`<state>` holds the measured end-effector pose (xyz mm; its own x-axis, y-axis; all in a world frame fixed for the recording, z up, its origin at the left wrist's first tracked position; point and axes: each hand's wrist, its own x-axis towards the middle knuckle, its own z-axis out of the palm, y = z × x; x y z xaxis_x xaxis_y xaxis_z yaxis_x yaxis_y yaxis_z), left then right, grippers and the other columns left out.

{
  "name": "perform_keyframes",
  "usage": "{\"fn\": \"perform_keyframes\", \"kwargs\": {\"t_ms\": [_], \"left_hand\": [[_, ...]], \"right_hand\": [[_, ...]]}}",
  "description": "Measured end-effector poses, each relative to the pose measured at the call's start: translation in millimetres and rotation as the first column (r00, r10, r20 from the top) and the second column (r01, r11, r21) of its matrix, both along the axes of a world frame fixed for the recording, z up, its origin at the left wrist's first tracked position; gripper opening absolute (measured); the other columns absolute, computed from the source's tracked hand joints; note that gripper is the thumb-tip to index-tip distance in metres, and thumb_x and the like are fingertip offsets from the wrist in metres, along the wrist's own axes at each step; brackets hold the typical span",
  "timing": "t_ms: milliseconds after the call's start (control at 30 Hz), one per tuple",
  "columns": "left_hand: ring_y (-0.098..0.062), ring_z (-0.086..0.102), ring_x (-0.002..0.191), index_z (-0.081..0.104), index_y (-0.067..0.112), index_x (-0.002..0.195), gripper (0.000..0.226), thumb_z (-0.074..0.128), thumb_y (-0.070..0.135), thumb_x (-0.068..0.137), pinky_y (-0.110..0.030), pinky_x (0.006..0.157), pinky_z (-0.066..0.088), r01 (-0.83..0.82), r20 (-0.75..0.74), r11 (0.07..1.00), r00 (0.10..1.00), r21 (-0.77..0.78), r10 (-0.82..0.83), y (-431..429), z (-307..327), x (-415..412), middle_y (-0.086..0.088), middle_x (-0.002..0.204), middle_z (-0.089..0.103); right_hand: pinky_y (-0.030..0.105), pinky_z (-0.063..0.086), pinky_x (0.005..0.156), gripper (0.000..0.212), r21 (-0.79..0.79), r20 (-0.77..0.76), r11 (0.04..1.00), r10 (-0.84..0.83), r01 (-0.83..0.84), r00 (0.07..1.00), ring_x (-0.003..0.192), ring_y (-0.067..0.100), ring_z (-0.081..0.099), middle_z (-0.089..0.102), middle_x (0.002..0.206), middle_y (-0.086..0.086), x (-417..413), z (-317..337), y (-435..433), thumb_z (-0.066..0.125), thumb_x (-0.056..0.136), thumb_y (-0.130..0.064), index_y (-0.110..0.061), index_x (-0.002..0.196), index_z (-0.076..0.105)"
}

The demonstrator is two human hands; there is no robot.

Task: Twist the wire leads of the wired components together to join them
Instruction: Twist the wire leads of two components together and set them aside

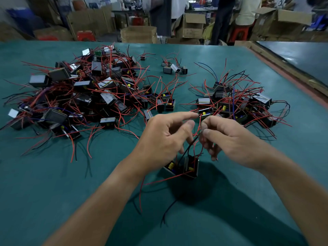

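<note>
I am at a big table (53,183) with a flat green top. Behind it is a busy workroom with open cardboard boxes (138,33), a red stool (85,36) and people standing at the back, all a bit blurry.

A big pile (85,96) of little black parts with red and black wires fills the left side. A smaller pile (236,103) lies on the right, and a little group (174,68) sits far back between them.

The far edge of the table runs straight across, just in front of the boxes. The right edge slants away, and a second table (301,55), dark on top, stands beside it. Green top shows in a lane between the two piles and in a wide patch near me on the left.

My hands are up in the middle, close together. My right hand (227,139) pinches the wire leads (200,121) between thumb and bent first finger. On my left hand (165,137) the thumb and first finger are stretched out and apart. The other fingers curl under, and I cannot tell if they hold a wire.

The two components (190,167) sit side by side right under my hands, with their wires going up to my fingers. I cannot tell if they touch the table. A few thin wire ends trail from them toward me.
</note>
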<state>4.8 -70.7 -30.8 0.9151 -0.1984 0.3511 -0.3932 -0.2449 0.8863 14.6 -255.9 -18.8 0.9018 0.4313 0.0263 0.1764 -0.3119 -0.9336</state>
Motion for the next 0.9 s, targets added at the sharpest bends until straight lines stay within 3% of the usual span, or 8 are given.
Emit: {"fn": "perform_keyframes", "kwargs": {"t_ms": [100,233,400,567,700,800,900], "left_hand": [[-0.014,0.056,0.046,0.069,0.016,0.115,0.023,0.053,0.011,0.100,-0.025,0.049,0.050,0.006,-0.004,1.000,1.000,-0.025,-0.006,0.3,2.0,-0.5,0.000,0.068,0.070],[-0.020,0.058,0.047,0.061,0.019,0.107,0.014,0.053,0.010,0.100,-0.033,0.050,0.050,0.036,-0.040,0.996,0.998,-0.079,-0.039,0.5,4.4,-1.2,-0.003,0.072,0.072],[-0.021,0.058,0.045,0.053,0.013,0.095,0.007,0.056,0.008,0.098,-0.027,0.049,0.049,0.064,-0.070,0.992,0.995,-0.106,-0.072,1.3,5.7,-0.9,-0.004,0.074,0.075],[-0.025,0.065,0.061,0.068,0.010,0.093,0.010,0.068,0.001,0.089,-0.031,0.052,0.056,0.067,-0.033,0.990,0.997,-0.125,-0.072,1.5,4.2,0.2,-0.008,0.080,0.074],[-0.010,0.062,0.056,0.074,0.017,0.094,0.018,0.069,0.001,0.087,-0.024,0.055,0.053,0.054,-0.015,0.995,0.998,-0.086,-0.055,2.4,4.7,-0.2,-0.001,0.079,0.076],[-0.004,0.063,0.057,0.073,0.015,0.093,0.022,0.066,-0.004,0.088,-0.020,0.056,0.053,0.088,-0.035,0.990,0.995,-0.111,-0.092,1.0,5.6,-1.8,0.003,0.074,0.075],[-0.003,0.062,0.055,0.070,0.012,0.090,0.019,0.064,-0.006,0.089,-0.022,0.053,0.054,0.110,-0.082,0.983,0.989,-0.145,-0.123,-0.3,5.6,-2.6,0.002,0.072,0.074]], "right_hand": [[0.033,0.049,0.050,0.023,-0.031,-0.029,0.999,0.006,-0.007,1.000,0.060,0.018,0.051,0.054,0.067,0.002,-2.1,2.2,0.0,0.038,0.103,-0.007,-0.011,0.082,0.046],[0.032,0.049,0.051,0.024,-0.050,-0.027,0.998,0.025,-0.026,0.999,0.060,0.020,0.050,0.051,0.071,0.010,-1.8,2.8,-0.2,0.036,0.102,-0.006,-0.010,0.081,0.045],[0.031,0.049,0.047,0.021,0.018,0.047,1.000,0.006,-0.007,0.999,0.053,0.018,0.050,0.056,0.058,-0.001,2.8,-1.1,-1.6,0.048,0.098,-0.003,-0.012,0.080,0.051],[0.028,0.047,0.046,0.018,0.106,0.154,0.994,-0.006,-0.010,0.988,0.051,0.013,0.051,0.060,0.058,-0.003,5.6,-2.6,-5.2,0.062,0.093,-0.005,-0.014,0.077,0.059],[0.032,0.047,0.051,0.013,0.094,0.248,0.996,-0.033,0.010,0.968,0.055,0.011,0.050,0.061,0.062,-0.002,6.4,-3.7,-5.2,0.068,0.088,-0.007,-0.010,0.077,0.062],[0.026,0.049,0.054,0.011,0.066,0.303,0.997,-0.054,0.036,0.951,0.060,0.009,0.056,0.071,0.071,0.004,6.1,-4.7,-3.4,0.070,0.087,-0.007,-0.008,0.079,0.064],[0.025,0.050,0.054,0.009,0.064,0.341,0.997,-0.068,0.049,0.938,0.063,0.011,0.062,0.074,0.074,0.000,4.0,-4.2,-1.6,0.072,0.086,-0.014,-0.012,0.081,0.065]]}}
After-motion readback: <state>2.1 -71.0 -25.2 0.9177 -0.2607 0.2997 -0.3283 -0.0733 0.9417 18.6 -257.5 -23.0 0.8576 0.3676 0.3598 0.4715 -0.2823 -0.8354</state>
